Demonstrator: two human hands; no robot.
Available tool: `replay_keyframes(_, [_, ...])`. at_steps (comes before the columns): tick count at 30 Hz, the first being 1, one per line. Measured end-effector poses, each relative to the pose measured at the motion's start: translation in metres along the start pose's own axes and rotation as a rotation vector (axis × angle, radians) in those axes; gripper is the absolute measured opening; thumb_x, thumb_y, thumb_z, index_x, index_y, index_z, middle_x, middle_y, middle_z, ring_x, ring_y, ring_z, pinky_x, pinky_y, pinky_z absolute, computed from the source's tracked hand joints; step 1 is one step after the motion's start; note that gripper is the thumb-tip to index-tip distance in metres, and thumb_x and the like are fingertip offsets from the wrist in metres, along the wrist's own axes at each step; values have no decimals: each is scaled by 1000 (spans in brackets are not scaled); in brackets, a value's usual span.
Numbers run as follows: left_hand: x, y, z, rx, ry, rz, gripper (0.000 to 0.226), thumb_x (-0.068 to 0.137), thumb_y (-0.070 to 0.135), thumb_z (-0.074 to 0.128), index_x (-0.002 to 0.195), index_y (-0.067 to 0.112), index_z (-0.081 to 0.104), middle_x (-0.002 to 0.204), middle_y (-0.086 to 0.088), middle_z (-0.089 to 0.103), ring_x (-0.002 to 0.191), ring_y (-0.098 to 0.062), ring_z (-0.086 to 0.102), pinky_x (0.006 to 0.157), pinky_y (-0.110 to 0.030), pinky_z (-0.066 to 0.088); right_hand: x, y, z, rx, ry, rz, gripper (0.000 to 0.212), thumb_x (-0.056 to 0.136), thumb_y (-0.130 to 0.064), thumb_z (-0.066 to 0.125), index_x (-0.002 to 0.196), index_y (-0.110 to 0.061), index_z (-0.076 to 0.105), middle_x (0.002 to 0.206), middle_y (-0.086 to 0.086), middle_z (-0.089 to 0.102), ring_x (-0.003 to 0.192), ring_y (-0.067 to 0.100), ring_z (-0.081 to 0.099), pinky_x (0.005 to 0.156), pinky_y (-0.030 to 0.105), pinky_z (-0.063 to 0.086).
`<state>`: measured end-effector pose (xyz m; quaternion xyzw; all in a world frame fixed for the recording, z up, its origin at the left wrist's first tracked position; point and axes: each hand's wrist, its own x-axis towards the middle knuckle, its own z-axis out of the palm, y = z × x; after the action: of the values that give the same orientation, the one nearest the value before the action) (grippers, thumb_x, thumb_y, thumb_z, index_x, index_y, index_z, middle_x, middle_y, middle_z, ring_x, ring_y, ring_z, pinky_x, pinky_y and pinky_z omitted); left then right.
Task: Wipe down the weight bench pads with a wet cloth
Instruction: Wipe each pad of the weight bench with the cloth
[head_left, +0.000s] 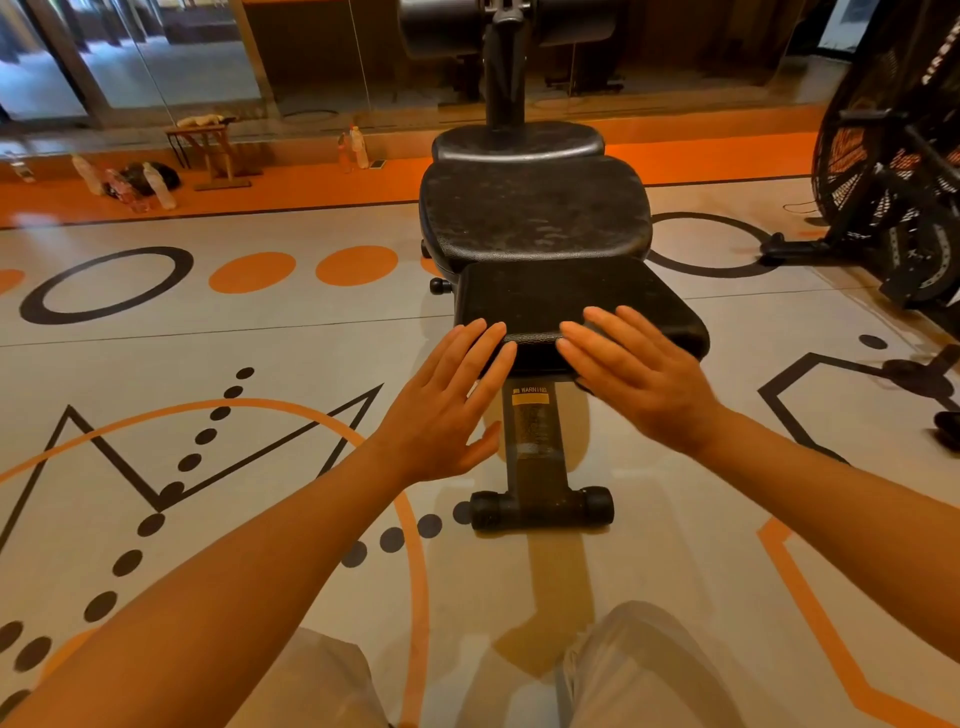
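A black weight bench stands straight ahead on the gym floor. Its near pad (571, 296) is the closest, behind it lies the wider middle pad (535, 208), and a small rounded pad (519, 139) sits at the far end by an upright post. My left hand (447, 410) and my right hand (639, 374) reach forward with fingers straight and spread, both at the front edge of the near pad. Whether the fingertips touch the pad I cannot tell. Neither hand holds anything. A light cloth (200, 120) lies on a small wooden stool (208, 150) at the far left.
Several plastic bottles (124, 182) stand along the orange floor strip at the left, and two more bottles (353, 148) by the glass wall. A black air bike (893, 171) stands at the right. The bench's front foot bar (543, 506) rests on the patterned floor near my knees.
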<state>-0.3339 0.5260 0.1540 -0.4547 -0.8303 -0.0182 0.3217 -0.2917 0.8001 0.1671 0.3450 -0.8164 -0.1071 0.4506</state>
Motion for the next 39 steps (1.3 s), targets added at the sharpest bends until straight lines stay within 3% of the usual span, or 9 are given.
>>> replay_keyframes(5, [1,6,0,29,-6,-38,74,89,48,48,148,7,28,153,-20,32,144,-37,22,117,-50,22,-38,25,-17,-34,-35,103,52,98,-16,56,144,-6,34,148,15,37,138,35,35,116,46,28])
replay_keyframes(11, [1,10,-2,3,2,-74,73,90,47,47,147,7,28,153,-20,33,143,-36,22,116,-50,25,-10,-9,-7,4,26,296,44,101,-21,50,140,-5,41,141,16,47,134,33,40,116,47,28])
replay_keyframes(16, [3,15,-4,-58,25,-123,71,91,45,48,147,7,27,152,-19,32,144,-35,22,117,-48,24,38,-34,2,28,6,298,41,103,-27,42,134,-2,53,135,18,56,129,34,48,114,47,32])
replay_keyframes(22, [5,20,0,-114,73,-173,71,88,42,53,145,8,29,151,-19,33,142,-35,26,116,-48,27,32,-25,-7,7,-79,251,43,102,-24,43,138,-2,48,139,18,52,131,34,46,114,47,32])
replay_keyframes(30, [8,22,3,-183,68,-225,74,84,43,57,145,12,29,152,-14,30,143,-33,24,118,-44,23,-12,-2,-21,23,11,584,44,101,-26,42,137,0,47,136,21,52,130,36,42,107,50,40])
replay_keyframes(35, [6,21,-3,-179,50,-223,74,85,41,57,146,12,28,153,-13,29,144,-32,22,116,-42,25,34,-31,2,-51,40,466,41,100,-24,45,131,2,54,128,20,59,125,35,49,111,45,33])
replay_keyframes(39, [7,24,-2,-178,52,-250,77,83,39,63,145,12,27,153,-13,30,144,-32,24,117,-40,22,48,-41,11,-53,19,434,41,101,-24,45,131,2,55,128,19,60,123,36,53,110,45,37])
